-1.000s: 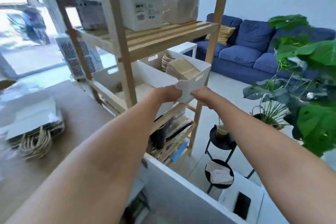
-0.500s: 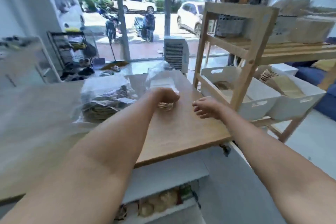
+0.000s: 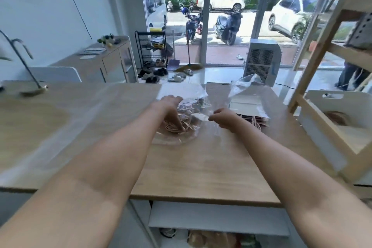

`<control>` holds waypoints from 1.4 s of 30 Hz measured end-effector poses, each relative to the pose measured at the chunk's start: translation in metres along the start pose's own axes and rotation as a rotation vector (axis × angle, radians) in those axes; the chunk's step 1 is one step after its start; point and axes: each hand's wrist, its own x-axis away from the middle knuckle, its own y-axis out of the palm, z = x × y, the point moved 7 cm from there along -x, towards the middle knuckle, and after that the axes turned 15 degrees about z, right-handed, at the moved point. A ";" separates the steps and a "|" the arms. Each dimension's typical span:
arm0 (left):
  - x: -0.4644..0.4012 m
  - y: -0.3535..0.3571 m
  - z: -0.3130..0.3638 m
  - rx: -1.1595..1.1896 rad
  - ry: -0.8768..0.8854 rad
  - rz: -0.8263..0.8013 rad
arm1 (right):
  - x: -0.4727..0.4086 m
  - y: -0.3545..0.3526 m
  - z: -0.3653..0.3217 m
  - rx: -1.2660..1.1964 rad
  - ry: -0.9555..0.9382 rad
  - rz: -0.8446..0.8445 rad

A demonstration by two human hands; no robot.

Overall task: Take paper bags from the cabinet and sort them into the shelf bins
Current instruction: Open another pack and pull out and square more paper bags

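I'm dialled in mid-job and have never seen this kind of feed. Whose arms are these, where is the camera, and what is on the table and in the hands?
There is no machine: a person wears one wide-angle camera on the head, looking down at both bare arms. On the wooden table lies a clear plastic wrapper around a bundle of paper bags with twine handles. The left hand reaches into the wrapper onto the handles; whether its grip has closed is unclear. The right hand pinches the plastic's edge. A second wrapped stack lies beside it. The wooden shelf with a white bin stands at right.
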 end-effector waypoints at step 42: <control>-0.085 0.004 -0.121 0.329 -0.783 0.482 | -0.115 0.052 0.001 -0.479 0.462 -0.045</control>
